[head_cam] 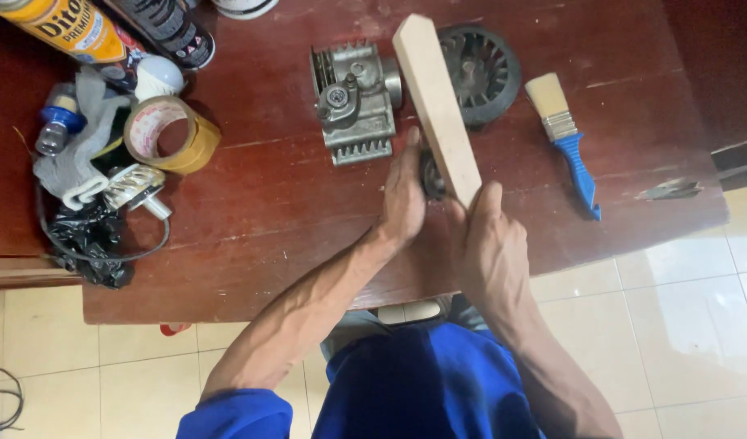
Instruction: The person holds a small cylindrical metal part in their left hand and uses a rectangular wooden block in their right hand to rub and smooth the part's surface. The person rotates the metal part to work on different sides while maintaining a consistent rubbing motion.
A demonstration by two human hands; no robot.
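A pale wooden block (435, 102) slants across the dark red table (276, 203), and my right hand (489, 244) grips its near end. My left hand (403, 195) is closed around a small dark metal part (429, 175) pressed against the block's left side. Just beyond my hands lies a grey finned metal engine housing (353, 102). A black fan wheel (481, 71) sits behind the block, partly hidden by it.
A blue-handled paintbrush (564, 134) lies at the right. At the left sit a roll of tan tape (169, 134), spray cans (105, 28), a white bulb (158, 77), a grey rag, a black bag (89, 240) and a chrome fitting (134, 187). Tiled floor lies below.
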